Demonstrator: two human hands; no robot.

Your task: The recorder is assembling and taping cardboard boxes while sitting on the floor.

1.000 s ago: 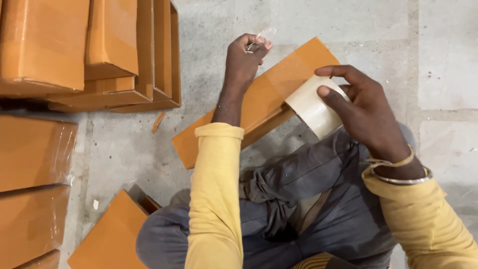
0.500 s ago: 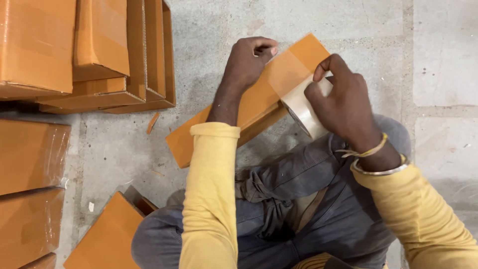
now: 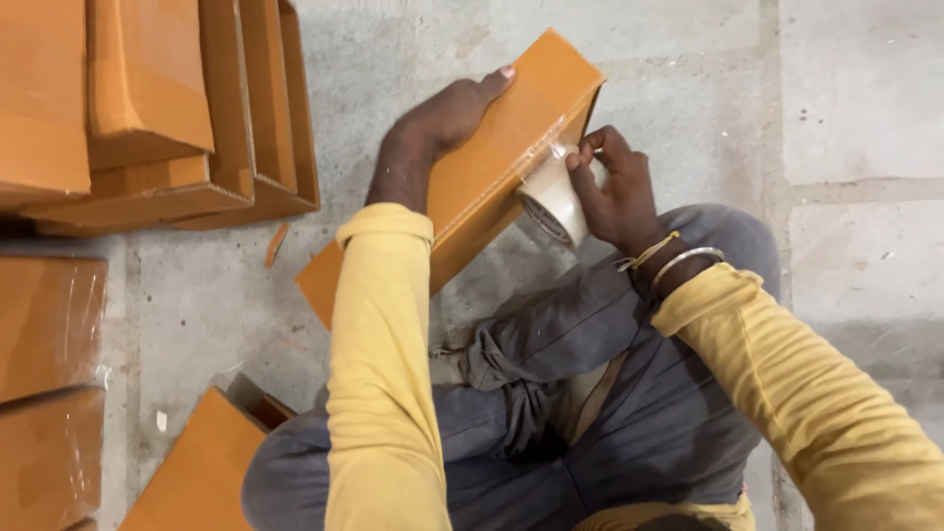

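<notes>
Head view, looking down on a seated person's lap and a concrete floor [image 3: 688,88]. Much is cut off: stacked orange boxes [image 3: 147,108] run out of frame at upper left, two more wrapped ones [image 3: 44,383] leave the left edge, and another orange box [image 3: 202,477] is half lost at the bottom beside the knee. Contents of every box are hidden; all are closed or seen from outside only.

Flat orange box [image 3: 472,187] in hand lies slantwise, long axis running from lower left up to upper right, its far corner pointing away from the person. Near end is covered by the yellow sleeve [image 3: 383,374].

Left hand [image 3: 442,118] rests flat on the top face, fingers spread, pressing, not clenched. Right hand [image 3: 615,192] is closed around a tape roll [image 3: 553,202], held against the box's right long edge; a strip of clear tape appears to cross the box there, faint and hard to make out.

Small orange scrap [image 3: 276,244] lies on the floor left of the box.
</notes>
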